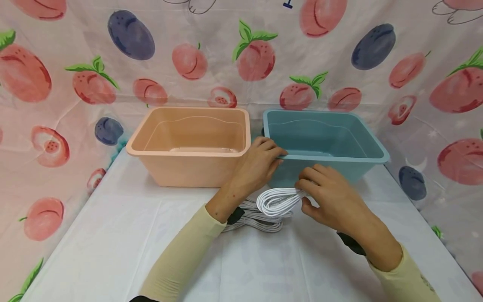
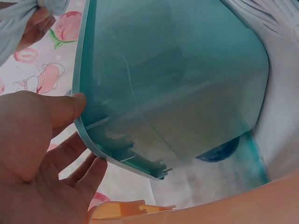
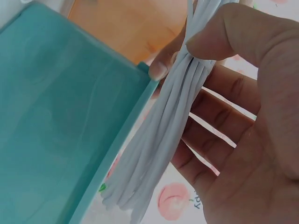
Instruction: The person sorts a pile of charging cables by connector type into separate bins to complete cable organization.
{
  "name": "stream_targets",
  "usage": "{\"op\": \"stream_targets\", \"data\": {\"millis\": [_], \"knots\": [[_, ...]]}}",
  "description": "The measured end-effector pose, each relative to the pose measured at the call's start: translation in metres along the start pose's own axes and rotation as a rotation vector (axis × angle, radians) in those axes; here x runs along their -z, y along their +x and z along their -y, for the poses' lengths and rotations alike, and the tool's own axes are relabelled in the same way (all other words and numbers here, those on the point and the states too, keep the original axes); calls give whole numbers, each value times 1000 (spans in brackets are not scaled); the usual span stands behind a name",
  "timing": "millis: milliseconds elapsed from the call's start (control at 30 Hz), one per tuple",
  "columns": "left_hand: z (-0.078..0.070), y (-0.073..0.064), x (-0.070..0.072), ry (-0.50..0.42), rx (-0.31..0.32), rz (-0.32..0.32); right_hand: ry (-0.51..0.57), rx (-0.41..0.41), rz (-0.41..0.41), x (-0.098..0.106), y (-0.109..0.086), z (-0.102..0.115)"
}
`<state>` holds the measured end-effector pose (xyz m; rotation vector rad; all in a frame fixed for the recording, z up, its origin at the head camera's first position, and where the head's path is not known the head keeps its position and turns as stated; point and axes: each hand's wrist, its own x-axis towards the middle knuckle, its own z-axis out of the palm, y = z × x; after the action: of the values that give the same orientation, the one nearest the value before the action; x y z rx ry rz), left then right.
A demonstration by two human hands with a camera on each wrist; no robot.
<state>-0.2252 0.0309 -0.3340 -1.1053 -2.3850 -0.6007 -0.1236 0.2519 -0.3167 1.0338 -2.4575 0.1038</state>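
My left hand (image 1: pixel 260 161) grips the front left corner of a blue-green plastic bin (image 1: pixel 358 160), thumb and fingertips at its rim (image 2: pixel 88 140). Between the thumb and fingers of my right hand (image 1: pixel 332 197) is a looped bundle of white cord (image 1: pixel 277 202), pinched near its gathered middle (image 3: pixel 191 60). It hangs in front of the bin's near wall, close to the rim in the right wrist view. A second bundle of white cord (image 1: pixel 260 222) lies on the table below, partly hidden by my left wrist and the held bundle.
A peach-coloured bin (image 1: pixel 181 172) stands left of the blue-green one, a narrow gap between them. Both sit at the back of a white-covered table (image 1: pixel 113 247). Behind and beside it hangs a fruit-printed cloth (image 1: pixel 219 37).
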Motion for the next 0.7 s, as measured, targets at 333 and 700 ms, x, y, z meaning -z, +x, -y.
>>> {"op": "stream_targets", "data": {"millis": [333, 700], "knots": [[1, 1, 0, -10, 0, 0, 18, 45, -91, 8, -1, -11], [1, -1, 1, -17, -5, 22, 37, 23, -140, 12, -3, -17]]}}
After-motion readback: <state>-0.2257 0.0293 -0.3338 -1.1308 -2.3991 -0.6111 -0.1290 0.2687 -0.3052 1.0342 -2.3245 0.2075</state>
